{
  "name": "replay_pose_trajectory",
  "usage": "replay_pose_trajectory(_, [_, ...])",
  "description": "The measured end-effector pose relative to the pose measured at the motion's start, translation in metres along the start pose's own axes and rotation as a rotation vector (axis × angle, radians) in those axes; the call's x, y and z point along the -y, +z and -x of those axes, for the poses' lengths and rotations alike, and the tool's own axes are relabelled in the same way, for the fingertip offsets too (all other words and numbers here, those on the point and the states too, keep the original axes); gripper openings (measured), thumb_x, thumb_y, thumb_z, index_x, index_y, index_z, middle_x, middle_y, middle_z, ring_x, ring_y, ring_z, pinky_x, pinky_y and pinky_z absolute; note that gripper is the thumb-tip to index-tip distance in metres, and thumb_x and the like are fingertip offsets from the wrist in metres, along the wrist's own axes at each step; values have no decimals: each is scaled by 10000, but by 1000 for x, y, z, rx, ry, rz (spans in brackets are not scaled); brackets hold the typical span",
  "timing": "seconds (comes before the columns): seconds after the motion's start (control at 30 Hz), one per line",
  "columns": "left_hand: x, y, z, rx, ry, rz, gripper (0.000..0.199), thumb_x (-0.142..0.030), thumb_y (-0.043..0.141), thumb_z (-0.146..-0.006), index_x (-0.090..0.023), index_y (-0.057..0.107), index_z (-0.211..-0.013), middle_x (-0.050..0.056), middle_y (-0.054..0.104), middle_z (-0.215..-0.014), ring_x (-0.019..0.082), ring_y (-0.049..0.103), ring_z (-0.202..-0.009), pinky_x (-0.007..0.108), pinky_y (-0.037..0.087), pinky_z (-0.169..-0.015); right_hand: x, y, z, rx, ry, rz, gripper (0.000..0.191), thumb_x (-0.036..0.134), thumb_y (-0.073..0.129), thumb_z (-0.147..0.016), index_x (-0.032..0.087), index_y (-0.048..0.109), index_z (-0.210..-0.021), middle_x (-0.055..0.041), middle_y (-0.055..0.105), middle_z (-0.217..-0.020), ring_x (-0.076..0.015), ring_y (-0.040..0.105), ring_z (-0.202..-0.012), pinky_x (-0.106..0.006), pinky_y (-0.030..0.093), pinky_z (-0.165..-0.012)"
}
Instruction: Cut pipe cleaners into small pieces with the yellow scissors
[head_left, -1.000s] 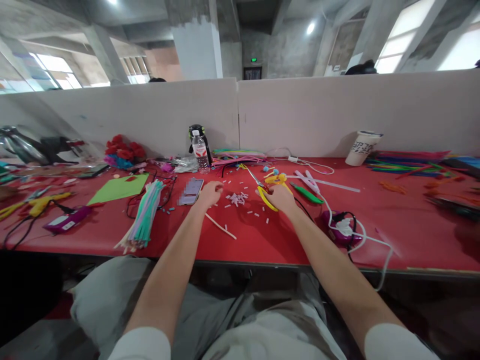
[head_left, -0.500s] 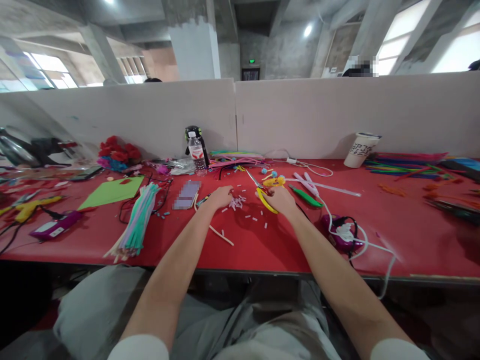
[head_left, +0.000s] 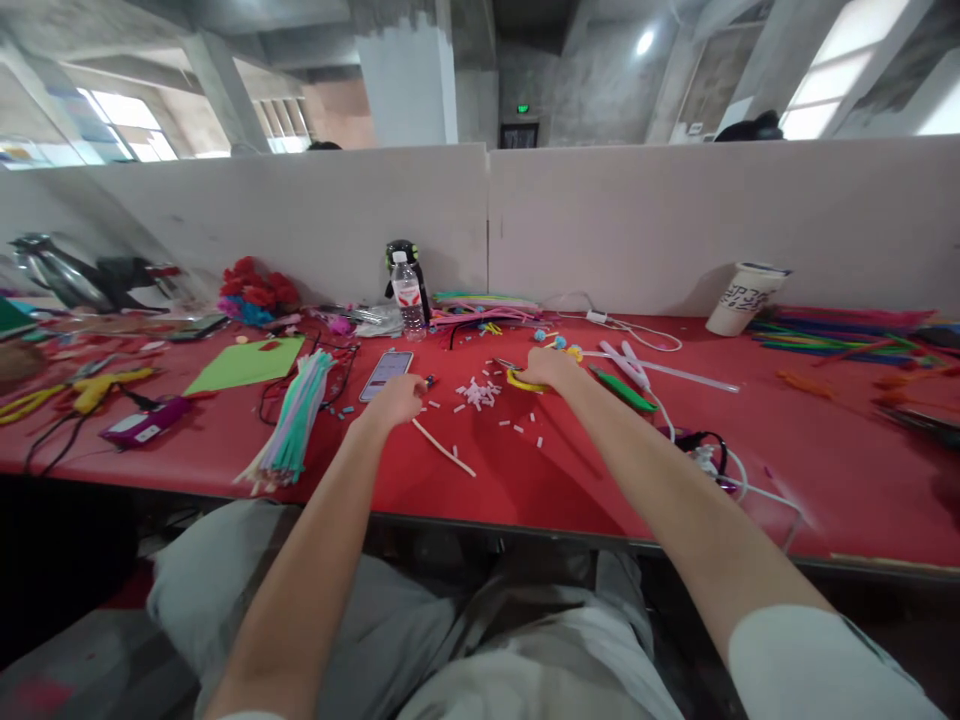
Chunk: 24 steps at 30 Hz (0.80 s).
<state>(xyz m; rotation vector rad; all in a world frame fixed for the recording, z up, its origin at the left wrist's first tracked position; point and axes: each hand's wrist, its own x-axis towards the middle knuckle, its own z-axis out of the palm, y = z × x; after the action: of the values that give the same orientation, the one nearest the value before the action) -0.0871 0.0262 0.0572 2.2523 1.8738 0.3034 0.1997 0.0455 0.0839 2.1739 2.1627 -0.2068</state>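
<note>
My left hand (head_left: 399,402) is closed at the right edge of a phone (head_left: 386,375). A small dark end of something (head_left: 430,381) shows at its fingertips; the rest is hidden. Farther right, my right hand (head_left: 551,368) grips yellow-handled scissors (head_left: 523,383), low over the table, with the blades pointing left. Between the hands lies a small heap of short, pale lilac cut pieces (head_left: 480,393), with several more scattered around it. A cream pipe cleaner (head_left: 446,450) lies in front of the heap.
A bundle of green and white pipe cleaners (head_left: 292,425) and a green sheet (head_left: 244,365) lie left. A water bottle (head_left: 409,295) stands at the back. On the right are a green tool (head_left: 622,390), white cables (head_left: 739,470) and a leaning paper cup (head_left: 746,298).
My left hand has moved left, away from the heap of pieces, to beside the phone. My right hand has shifted with the scissors, whose blades now lie flatter and point more to the left.
</note>
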Motion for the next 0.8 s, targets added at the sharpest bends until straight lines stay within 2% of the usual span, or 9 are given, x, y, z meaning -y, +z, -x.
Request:
replay_pose_trajectory(0.17, [9,5,19,39,70,40,308,-86,548,-772,-176,719,-1012,91,742,-1067,232,687,-1029,290,515,-901,-15,1,20,98,-128,22,696,722,601,-742,107,730,-1040,-200,715,-1044,-327,659,-1022,-341,491,-814])
replay_pose_trajectory(0.23, [7,12,20,16,86,88,310,-88,538,-774,-172,714,-1015,96,739,-1070,236,690,-1021,308,523,-911,-25,4,35,121,-154,-18,734,778,556,-733,114,742,-983,-184,728,-956,-308,678,-939,-320,496,-742])
replay_pose_trajectory(0.3, [1,20,18,4,99,174,329,-78,538,-755,-166,705,-1023,99,736,-1072,231,698,-999,313,535,-906,-34,10,48,84,-152,-82,728,781,477,-785,128,742,-970,-166,731,-907,-282,684,-892,-301,491,-703])
replay_pose_trajectory(0.4, [-16,28,15,-14,159,411,369,-82,520,-749,-159,673,-1076,101,723,-1114,198,695,-1016,304,545,-913,-41,21,56,-1,-69,-136,715,738,391,-856,138,718,-1063,-173,725,-995,-284,677,-956,-305,492,-723])
replay_pose_trajectory(0.5, [-27,26,16,-94,238,559,312,-142,505,-790,-154,664,-1058,101,722,-1104,184,691,-1017,327,543,-932,-35,29,48,-65,-47,-205,668,690,402,-878,156,671,-1177,-179,686,-1165,-302,645,-1070,-334,496,-782])
replay_pose_trajectory(0.57, [-25,21,18,-183,197,541,283,-169,482,-805,-164,665,-1021,91,728,-1065,187,699,-973,341,553,-909,-26,29,39,-47,-33,-213,651,658,436,-874,125,670,-1167,-199,670,-1196,-312,643,-1080,-352,489,-829])
replay_pose_trajectory(0.67, [-7,17,24,-219,147,389,221,-191,501,-795,-201,675,-931,65,736,-1000,209,693,-967,371,546,-920,-11,25,26,-18,0,-246,635,636,470,-865,125,660,-1190,-201,658,-1223,-316,629,-1120,-357,485,-856])
replay_pose_trajectory(0.8, [11,26,37,-264,93,298,225,-151,495,-796,-220,667,-923,83,736,-981,234,697,-950,391,549,-905,0,23,20,-4,-31,-230,640,629,476,-865,114,651,-1203,-221,654,-1223,-314,636,-1116,-369,490,-848])
